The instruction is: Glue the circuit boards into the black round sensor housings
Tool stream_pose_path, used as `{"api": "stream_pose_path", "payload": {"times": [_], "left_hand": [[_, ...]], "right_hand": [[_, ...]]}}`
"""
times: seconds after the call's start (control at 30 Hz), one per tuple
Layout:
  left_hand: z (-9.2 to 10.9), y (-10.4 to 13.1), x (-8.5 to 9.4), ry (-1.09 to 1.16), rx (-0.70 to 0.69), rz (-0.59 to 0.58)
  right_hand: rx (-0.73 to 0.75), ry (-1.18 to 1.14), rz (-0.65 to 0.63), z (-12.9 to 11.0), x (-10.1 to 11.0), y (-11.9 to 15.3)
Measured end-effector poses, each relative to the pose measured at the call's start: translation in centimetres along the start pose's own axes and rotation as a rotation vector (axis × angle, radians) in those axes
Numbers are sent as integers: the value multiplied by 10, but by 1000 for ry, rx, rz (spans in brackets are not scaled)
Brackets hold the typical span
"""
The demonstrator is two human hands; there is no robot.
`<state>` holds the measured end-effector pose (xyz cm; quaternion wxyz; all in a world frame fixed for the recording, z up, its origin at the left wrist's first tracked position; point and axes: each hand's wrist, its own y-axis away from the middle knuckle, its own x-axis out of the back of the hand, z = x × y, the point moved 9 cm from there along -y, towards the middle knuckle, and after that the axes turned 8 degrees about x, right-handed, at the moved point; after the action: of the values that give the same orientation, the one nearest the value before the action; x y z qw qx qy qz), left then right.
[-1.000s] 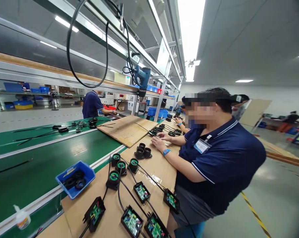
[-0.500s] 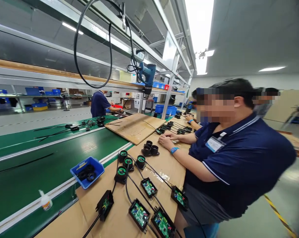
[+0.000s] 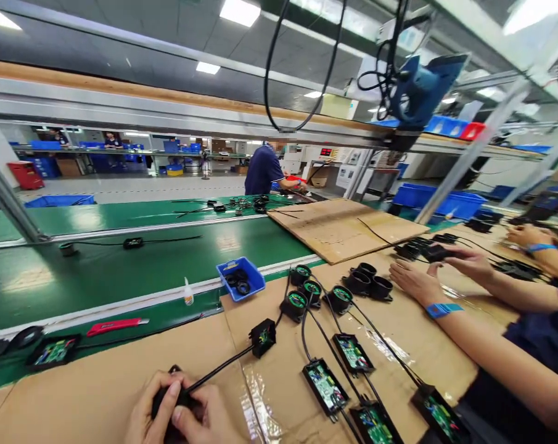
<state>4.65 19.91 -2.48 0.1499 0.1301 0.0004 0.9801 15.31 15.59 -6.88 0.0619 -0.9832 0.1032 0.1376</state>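
At the bottom of the view my left hand (image 3: 151, 410) and my right hand (image 3: 205, 416) are closed together round a small black part (image 3: 176, 370). A black cable (image 3: 221, 370) runs from it up to an open black box with a green board (image 3: 262, 337). Most of the held part is hidden by my fingers. To the right lie several open boxes with green boards, one of them (image 3: 325, 385) near the middle. Their cables lead to round black housings (image 3: 297, 302) with green discs inside.
A blue bin (image 3: 240, 279) holds black rings. Left of it are a glue bottle (image 3: 188, 292), a red cutter (image 3: 116, 326) and another boxed board (image 3: 53, 351). At the right, a person's hands (image 3: 417, 280) work beside empty black housings (image 3: 366, 280). A blue power tool (image 3: 422, 92) hangs above.
The view has swung left and down. Both my hands, out of view before, now show round the black part. The neighbouring person's hand has lifted a black part.
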Motion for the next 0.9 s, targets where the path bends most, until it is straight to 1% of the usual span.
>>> {"api": "stream_pose_path", "payload": {"times": [0.1, 0.23, 0.4, 0.5, 0.7, 0.9], "left_hand": [[4, 3, -2, 27, 23, -1], [2, 7, 1, 83, 85, 46], [16, 13, -1, 66, 27, -1], [19, 15, -1, 60, 37, -3], [22, 18, -3, 63, 30, -23], [24, 18, -3, 64, 47, -44]], "right_hand": [[-72, -25, -19, 3, 2, 0], [-162, -42, -55, 1, 6, 1], [-234, -29, -72, -8, 10, 4], [-276, -22, -99, -12, 7, 6], [-322, -20, -90, -16, 6, 7], [-325, -20, -123, -21, 1, 6]]}}
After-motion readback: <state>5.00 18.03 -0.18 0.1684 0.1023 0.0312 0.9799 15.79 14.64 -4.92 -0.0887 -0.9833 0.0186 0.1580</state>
